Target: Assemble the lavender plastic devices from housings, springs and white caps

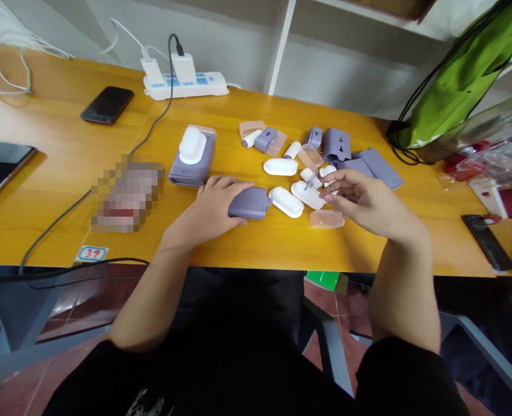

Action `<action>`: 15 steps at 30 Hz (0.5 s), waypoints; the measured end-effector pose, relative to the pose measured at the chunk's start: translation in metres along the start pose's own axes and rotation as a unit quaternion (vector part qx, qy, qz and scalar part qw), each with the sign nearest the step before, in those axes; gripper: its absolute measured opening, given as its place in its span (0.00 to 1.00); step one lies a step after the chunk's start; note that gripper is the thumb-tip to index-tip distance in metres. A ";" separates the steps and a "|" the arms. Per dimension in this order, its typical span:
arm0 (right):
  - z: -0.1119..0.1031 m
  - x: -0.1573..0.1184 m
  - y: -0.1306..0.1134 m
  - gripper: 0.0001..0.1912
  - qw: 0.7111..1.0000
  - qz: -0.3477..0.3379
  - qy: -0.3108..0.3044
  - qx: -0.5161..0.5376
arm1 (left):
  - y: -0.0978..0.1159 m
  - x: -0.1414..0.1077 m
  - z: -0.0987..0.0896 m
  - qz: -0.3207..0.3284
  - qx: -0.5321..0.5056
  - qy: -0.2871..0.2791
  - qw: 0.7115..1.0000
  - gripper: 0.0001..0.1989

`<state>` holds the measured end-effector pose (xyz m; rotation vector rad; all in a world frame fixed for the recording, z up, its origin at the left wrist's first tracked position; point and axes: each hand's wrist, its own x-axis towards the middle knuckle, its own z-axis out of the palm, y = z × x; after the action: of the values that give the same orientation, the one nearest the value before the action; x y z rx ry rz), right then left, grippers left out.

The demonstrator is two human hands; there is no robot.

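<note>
My left hand point(215, 207) rests on the wooden table point(65, 156) and grips a lavender ribbed handle point(251, 203) with a white brush head point(286, 202) at its end. Just to the right, my right hand point(360, 199) hovers with a small lavender piece point(312, 179) pinched between its fingertips. Under it lie a white oval part point(307, 195) and a clear pink cap point(326, 219). A lavender case with a white lid point(192, 155) stands behind my left hand.
More lavender, white and pink parts point(308, 147) lie scattered at the back, with flat lavender covers point(375, 166) to the right. A power strip point(185, 84), its cable, a phone point(107, 104), another phone point(488, 241), a green bag point(459, 81) and plastic packaging surround them.
</note>
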<state>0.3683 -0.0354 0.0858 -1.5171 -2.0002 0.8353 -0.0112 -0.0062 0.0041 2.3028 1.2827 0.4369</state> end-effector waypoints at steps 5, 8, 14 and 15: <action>-0.005 -0.013 0.005 0.21 0.997 0.044 0.046 0.036 | 0.001 -0.003 -0.011 0.001 -0.021 -0.010 1.000 0.44; -0.013 -0.010 0.010 0.20 0.994 0.035 0.069 0.072 | 0.004 0.006 -0.029 0.021 -0.089 0.066 0.994 0.41; -0.034 0.034 0.014 0.24 0.969 -0.019 0.173 0.176 | 0.008 0.082 -0.058 0.014 -0.155 0.226 0.962 0.27; -0.035 0.044 0.015 0.23 0.965 -0.025 0.189 0.182 | 0.008 0.101 -0.060 0.013 -0.140 0.200 0.970 0.31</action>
<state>0.3914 0.0157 0.0996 -1.2942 -1.5078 0.7734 0.0176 0.0913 0.0641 2.0572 1.2702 1.0641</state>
